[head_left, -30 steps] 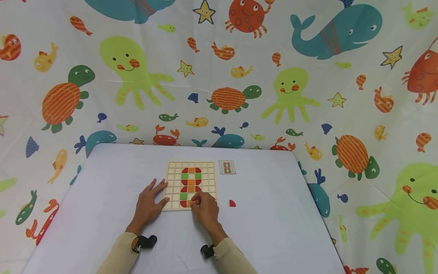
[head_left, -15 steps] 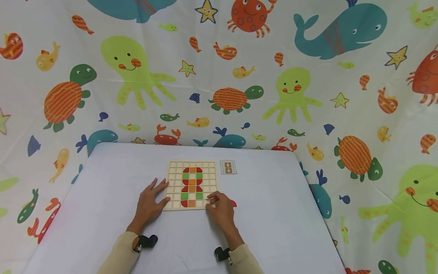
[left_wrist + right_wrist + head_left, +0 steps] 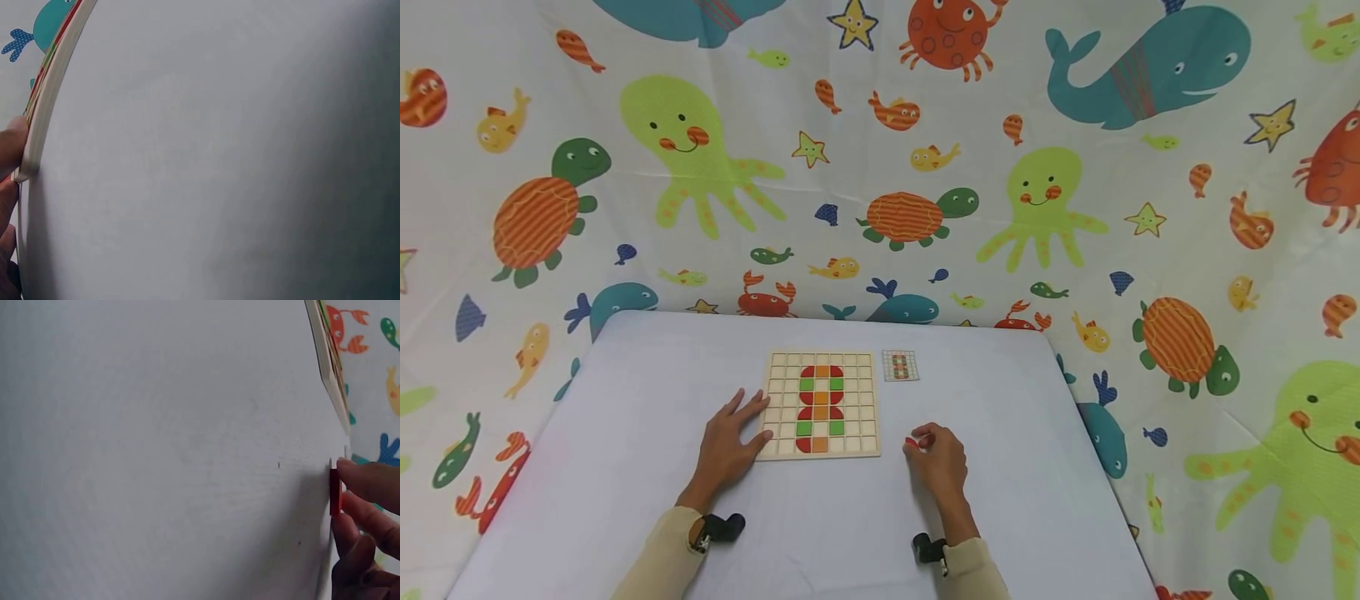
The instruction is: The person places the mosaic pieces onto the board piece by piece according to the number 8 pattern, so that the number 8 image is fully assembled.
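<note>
A square wooden grid board [image 3: 861, 408] lies on the table, with red rounded, orange and green tiles set in its cells in a figure-eight shape. My left hand [image 3: 724, 446] lies at the board's left edge, its fingers spread and the thumb and fingertips on the rim. In the left wrist view, the board's edge [image 3: 53, 87] runs beside that thumb. To the right of the board, my right hand [image 3: 942, 462] pinches a red quarter-round tile [image 3: 335, 492] between thumb and fingers, close over the tabletop. The hand covers part of this tile in the head view.
A small pattern card [image 3: 900, 366] printed with a similar coloured figure lies beside the board's upper right corner. White cloth covers the table [image 3: 1037, 500]. Behind it hangs a curtain [image 3: 820, 292] printed with sea animals. Black cameras sit on both wrists.
My right hand has moved right, from the board's bottom row to the loose red tile, and now pinches it. A green tile shows where that hand was. The left hand stays put.
</note>
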A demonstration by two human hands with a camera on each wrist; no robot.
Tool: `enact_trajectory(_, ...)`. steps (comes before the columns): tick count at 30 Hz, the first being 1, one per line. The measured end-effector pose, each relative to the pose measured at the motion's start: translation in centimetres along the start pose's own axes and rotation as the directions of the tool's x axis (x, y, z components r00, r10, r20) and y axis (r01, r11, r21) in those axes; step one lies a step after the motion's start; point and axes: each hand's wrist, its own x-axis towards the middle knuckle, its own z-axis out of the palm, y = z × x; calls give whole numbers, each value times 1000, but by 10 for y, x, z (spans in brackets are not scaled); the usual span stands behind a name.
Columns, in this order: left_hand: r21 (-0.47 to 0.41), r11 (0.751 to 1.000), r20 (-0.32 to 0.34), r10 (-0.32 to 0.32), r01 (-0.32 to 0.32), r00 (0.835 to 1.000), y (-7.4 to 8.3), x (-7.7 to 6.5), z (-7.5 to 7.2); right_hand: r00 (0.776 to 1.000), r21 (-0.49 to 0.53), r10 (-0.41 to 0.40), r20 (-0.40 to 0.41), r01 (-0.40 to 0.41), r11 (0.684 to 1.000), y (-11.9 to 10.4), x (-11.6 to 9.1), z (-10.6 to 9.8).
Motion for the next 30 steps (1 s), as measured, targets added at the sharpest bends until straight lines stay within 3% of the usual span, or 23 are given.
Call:
enact_trajectory(8, 3, 1000, 12, -15, 15, 1000, 1, -1, 0, 998, -38, -22, 60, 24, 999, -5, -1, 3)
enact_trajectory(17, 2, 1000, 19, -27, 27, 999, 2, -1, 1, 987, 86, -137, 82, 130, 988, -25, -15, 11)
enact_trajectory(30, -4, 1000, 2, -15, 15, 1000, 2, -2, -1, 963, 277, -172, 208, 111, 955, -63, -27, 35)
